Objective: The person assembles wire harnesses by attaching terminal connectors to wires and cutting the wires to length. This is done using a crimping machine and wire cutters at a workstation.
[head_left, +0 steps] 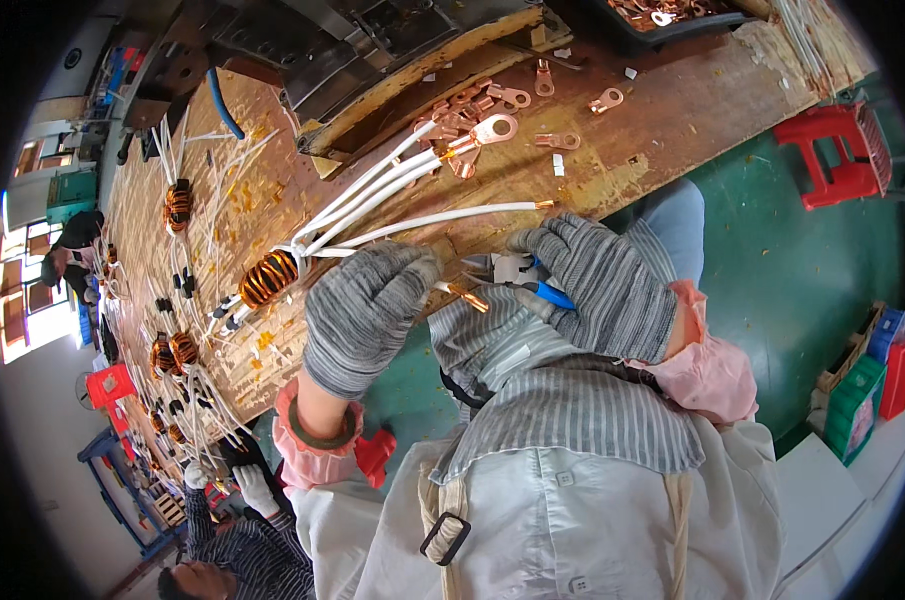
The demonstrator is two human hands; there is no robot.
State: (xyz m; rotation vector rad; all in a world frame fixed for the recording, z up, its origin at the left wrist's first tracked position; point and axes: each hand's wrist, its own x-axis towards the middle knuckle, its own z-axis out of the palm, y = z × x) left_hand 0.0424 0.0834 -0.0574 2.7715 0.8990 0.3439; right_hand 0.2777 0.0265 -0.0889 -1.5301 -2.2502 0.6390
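My left hand (pixel 365 315), in a grey striped knit glove, is closed around a white wire whose bare copper strands (pixel 465 297) stick out past the fingers. My right hand (pixel 604 287), gloved alike, grips a blue-handled hand tool (pixel 554 295), apparently pliers; its jaws are partly hidden by the fingers. Beyond the left hand lies a toroidal coil (pixel 268 279) wound with copper wire, from which several white wires (pixel 377 192) run. One wire ends in a copper ring terminal (pixel 494 130). Another white wire (pixel 442 215) shows a bare copper tip near my right hand.
Loose copper terminals (pixel 462 110) lie piled beside a dark metal machine (pixel 372 60) on the worn wooden bench (pixel 692 110). More coils (pixel 177 205) sit at left. A co-worker's gloved hand (pixel 256 490) is at lower left. A red stool (pixel 832 150) stands at right.
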